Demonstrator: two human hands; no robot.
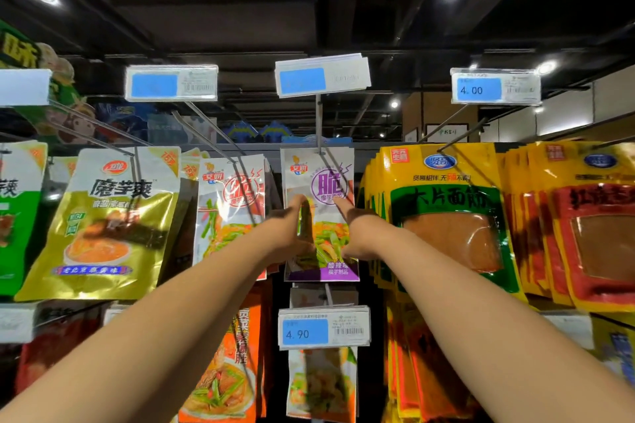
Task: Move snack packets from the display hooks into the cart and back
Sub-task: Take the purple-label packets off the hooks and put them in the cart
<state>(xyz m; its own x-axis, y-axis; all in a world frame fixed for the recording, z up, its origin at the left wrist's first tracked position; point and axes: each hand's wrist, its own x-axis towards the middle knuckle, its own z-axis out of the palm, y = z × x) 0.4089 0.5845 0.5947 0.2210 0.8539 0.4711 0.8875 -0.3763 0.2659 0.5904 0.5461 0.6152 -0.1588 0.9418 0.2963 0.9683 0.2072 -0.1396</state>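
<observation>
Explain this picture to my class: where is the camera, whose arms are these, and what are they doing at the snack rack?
There is no machine here. A person wears one camera on the head, so you see their own two arms reaching forward. Snacks hang in rows under price tags. Both hands meet at a purple packet on the middle hook: the left hand lies against it with straight fingers; the right hand touches its right side, grip unclear. A gold packet hangs to the left, yellow packets to the right.
</observation>
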